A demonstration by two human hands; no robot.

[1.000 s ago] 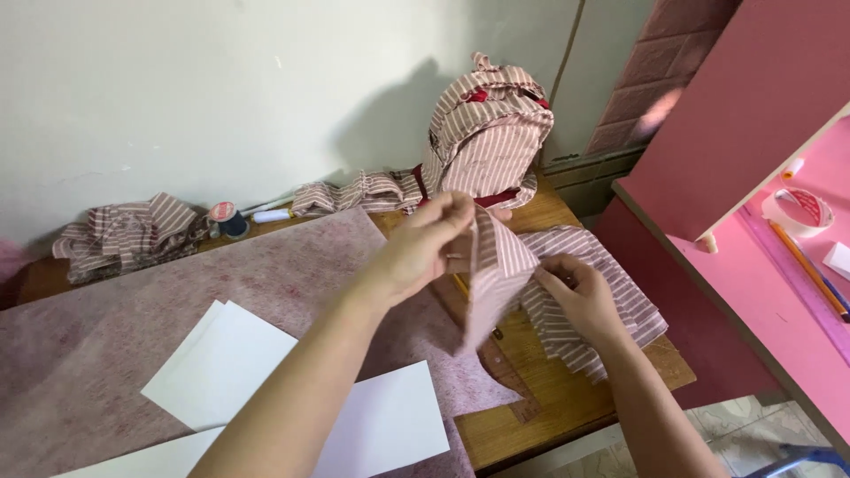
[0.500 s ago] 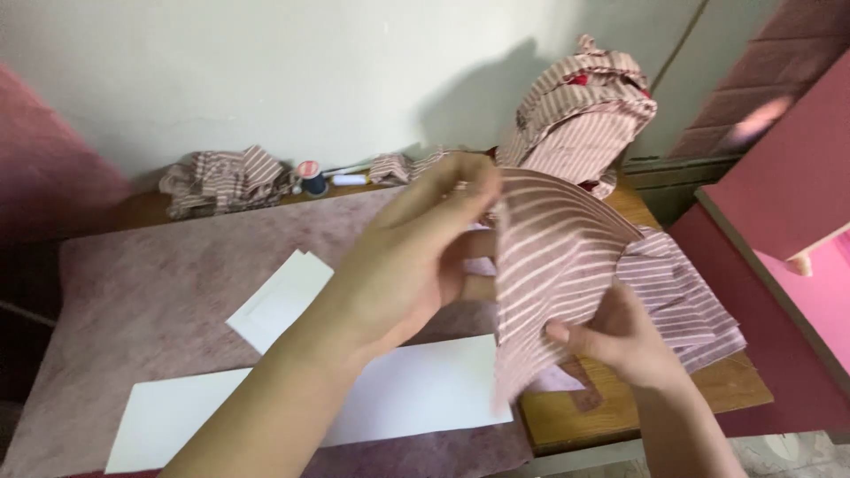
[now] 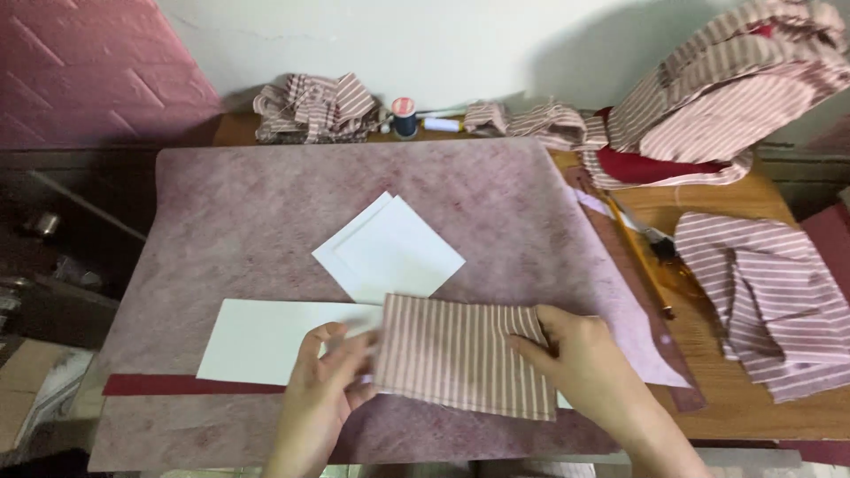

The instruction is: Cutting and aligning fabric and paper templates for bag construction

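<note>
Striped fabric piece (image 3: 460, 354) lies flat at front of mauve felt mat (image 3: 266, 212) on table (image 3: 753, 416), covering right end of long white paper strip (image 3: 274, 341). Left hand (image 3: 323, 394) pinches fabric's left edge; fingers blurred. Right hand (image 3: 580, 358) presses flat on right edge, fingers spread, not clamped. Two white card squares (image 3: 390, 248) just beyond.

Risk: paper strip underneath may slide as fabric is smoothed, skewing alignment. Scissors (image 3: 655, 257) lie near right forearm; stray sweep could knock them.
</note>
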